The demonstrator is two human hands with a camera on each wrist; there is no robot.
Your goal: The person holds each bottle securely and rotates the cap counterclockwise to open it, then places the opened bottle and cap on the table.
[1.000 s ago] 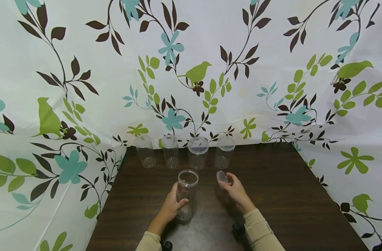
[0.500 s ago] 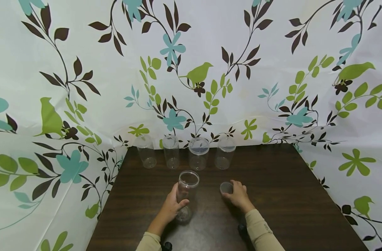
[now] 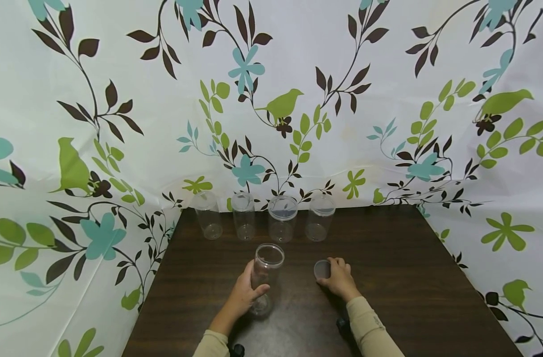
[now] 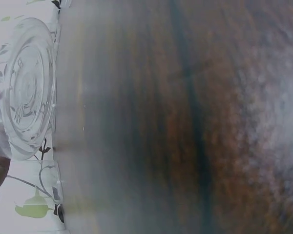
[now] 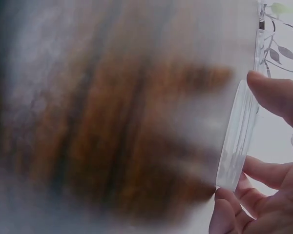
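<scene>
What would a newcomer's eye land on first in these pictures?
Probably the patterned backdrop, with its green birds and teal flowers, behind the dark table. Next, low in the head view, the left hand grips a clear, open-topped jar while the right hand holds a clear lid. Four clear containers stand near the table's far edge.

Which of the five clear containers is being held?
The front container, gripped by the left hand. The other four containers stand untouched in a row along the back of the table.
</scene>
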